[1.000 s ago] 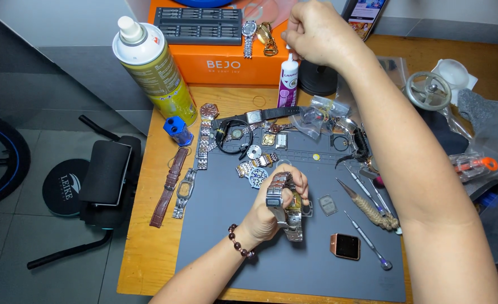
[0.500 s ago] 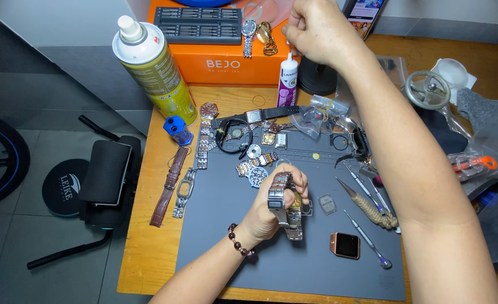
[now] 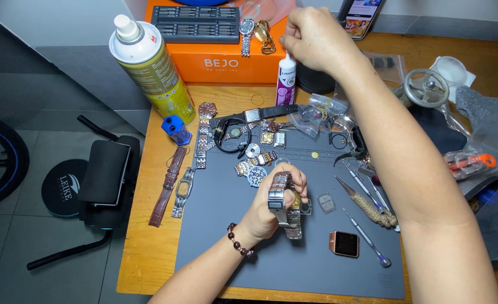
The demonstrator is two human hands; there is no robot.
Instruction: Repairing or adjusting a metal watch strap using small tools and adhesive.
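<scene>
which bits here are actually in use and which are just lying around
In use:
left hand gripping metal watch
right hand on glue bottle

Lying about:
spray can
brown strap
square watch
orange box
phone

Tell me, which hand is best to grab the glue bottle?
The right hand, probably. It is right above the glue bottle, fingers at its tip. The left hand is busy gripping a metal watch over the grey mat.
</scene>
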